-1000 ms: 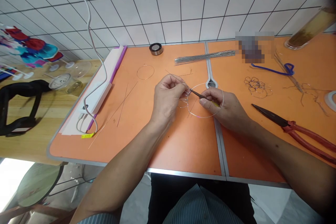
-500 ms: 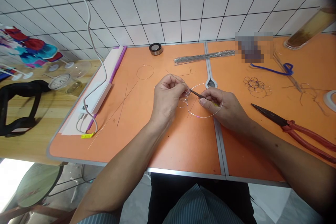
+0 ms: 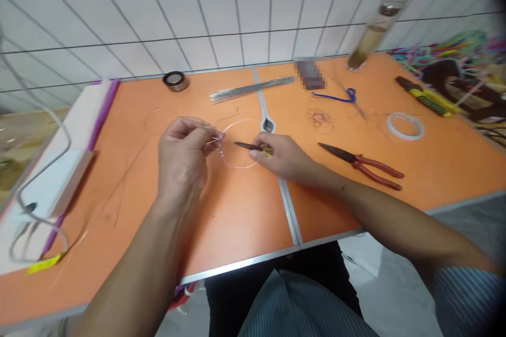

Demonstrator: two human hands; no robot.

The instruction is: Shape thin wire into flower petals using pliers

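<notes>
Measured from the wire ring (image 3: 242,167) over the tabletop (image 3: 237,226), the wire bundle (image 3: 252,89) lies at 12 o'clock, before the wall (image 3: 249,10); the roll (image 3: 177,83) sits at 10, the corded box (image 3: 55,184) at 9, the tube (image 3: 366,45) at 2; the pliers (image 3: 358,159) lie at 3.

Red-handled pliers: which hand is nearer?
Right. The right hand, holding a dark-tipped tool, is just left of the red-handled pliers; the left hand is farther left, at the wire loop.

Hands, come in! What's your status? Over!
Left hand: pinching wire hoop. Right hand: holding dark-tipped tool, tip apart from left hand. Nearby: red pliers, off to the right.
</notes>
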